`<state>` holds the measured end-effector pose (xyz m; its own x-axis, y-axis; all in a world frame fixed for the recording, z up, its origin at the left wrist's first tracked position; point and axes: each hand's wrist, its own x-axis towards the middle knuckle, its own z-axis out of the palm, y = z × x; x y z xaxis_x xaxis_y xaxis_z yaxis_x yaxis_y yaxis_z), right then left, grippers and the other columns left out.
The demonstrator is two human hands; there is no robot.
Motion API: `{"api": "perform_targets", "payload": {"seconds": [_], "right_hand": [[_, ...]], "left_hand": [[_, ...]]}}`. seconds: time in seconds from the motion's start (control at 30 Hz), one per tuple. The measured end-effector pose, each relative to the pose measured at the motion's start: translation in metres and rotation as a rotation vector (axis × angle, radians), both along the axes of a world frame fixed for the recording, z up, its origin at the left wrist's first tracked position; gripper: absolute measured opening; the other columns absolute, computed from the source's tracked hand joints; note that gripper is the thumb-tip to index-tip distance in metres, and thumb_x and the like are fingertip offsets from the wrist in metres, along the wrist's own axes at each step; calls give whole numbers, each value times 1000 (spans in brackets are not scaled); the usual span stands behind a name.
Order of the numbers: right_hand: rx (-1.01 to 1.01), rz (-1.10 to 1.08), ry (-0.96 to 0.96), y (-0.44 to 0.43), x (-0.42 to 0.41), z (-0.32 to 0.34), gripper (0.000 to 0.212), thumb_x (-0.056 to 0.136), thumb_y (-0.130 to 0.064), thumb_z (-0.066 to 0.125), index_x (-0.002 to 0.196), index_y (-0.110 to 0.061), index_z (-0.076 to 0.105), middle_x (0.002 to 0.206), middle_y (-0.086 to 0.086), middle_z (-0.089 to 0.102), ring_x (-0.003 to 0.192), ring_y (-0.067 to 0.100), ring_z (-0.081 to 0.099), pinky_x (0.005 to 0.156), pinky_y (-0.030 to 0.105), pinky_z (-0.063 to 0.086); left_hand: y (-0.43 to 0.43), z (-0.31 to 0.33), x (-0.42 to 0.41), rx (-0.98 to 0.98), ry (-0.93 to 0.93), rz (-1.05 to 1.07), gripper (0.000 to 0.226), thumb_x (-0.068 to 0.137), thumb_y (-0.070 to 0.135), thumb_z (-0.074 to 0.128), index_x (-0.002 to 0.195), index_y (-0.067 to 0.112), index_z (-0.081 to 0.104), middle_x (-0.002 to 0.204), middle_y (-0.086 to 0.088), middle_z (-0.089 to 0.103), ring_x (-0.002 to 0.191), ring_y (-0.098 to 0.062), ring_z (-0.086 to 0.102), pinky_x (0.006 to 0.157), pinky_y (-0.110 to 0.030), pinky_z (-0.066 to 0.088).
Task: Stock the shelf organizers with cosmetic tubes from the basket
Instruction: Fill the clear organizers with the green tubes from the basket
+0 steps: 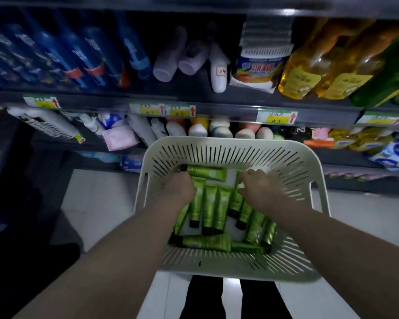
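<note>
Hands first: I see my left hand and right hand both down inside the pale slotted basket, which sits in front of the shelves. Green tubes with black caps lie heaped on its floor. My left hand curls over several tubes; my right rests on the pile, but I cannot tell whether it grips any.

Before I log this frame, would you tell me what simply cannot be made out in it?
Head view only:
- Whether the left hand or right hand grips any green tubes: the hands' backs hide the fingers.
- The tube count: they overlap, under both hands.
- What the basket rests on: its body hides that.
- Price tags: blurred.
- Shelf organizers: none identifiable.
</note>
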<state>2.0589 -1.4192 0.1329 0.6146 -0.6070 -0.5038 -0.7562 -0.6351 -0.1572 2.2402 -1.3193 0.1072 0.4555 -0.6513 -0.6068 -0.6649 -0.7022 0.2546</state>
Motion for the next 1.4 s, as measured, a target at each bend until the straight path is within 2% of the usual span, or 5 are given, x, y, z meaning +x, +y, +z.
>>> {"api": "perform_targets", "payload": {"seconds": [0.43, 0.57, 0.93, 1.17, 1.4], "right_hand": [[85, 155, 74, -9, 10, -68, 35, 93, -26, 52, 126, -15, 50, 124, 10, 52, 118, 29, 43, 88, 36, 38], [78, 150, 40, -10, 15, -69, 42, 91, -34, 54, 129, -17, 48, 128, 8, 52, 123, 28, 39, 94, 35, 35], [63, 88, 149, 2, 36, -73, 76, 67, -48, 79, 129, -18, 48, 125, 10, 51, 122, 30, 41, 97, 40, 36], [274, -94, -103, 8, 28, -30, 35, 88, -21, 67, 120, -19, 53, 117, 11, 58, 96, 28, 59, 70, 32, 47], [78, -126, -421, 9, 8, 74, 23, 81, -15, 69, 102, -23, 62, 104, 1, 59, 98, 23, 58, 82, 26, 40]], "left_hand": [[-16, -55, -27, 18, -33, 277, 60, 88, 16, 65, 137, 3, 33, 110, -14, 61, 95, -27, 62, 73, -35, 52], [-6, -44, -26, -19, -49, 327, 47, 89, 9, 60, 130, 2, 39, 101, -13, 62, 80, -24, 58, 60, -30, 43], [14, -30, -4, -216, -32, 185, 30, 89, 21, 62, 112, 3, 56, 109, -19, 61, 99, -34, 59, 79, -39, 51], [21, 13, -10, -333, 79, 118, 18, 92, 14, 56, 109, 8, 54, 101, -13, 61, 94, -28, 58, 73, -30, 46], [3, 90, -2, -409, -10, -48, 31, 90, 16, 58, 122, 15, 58, 113, -9, 66, 103, -28, 61, 80, -30, 46]]}}
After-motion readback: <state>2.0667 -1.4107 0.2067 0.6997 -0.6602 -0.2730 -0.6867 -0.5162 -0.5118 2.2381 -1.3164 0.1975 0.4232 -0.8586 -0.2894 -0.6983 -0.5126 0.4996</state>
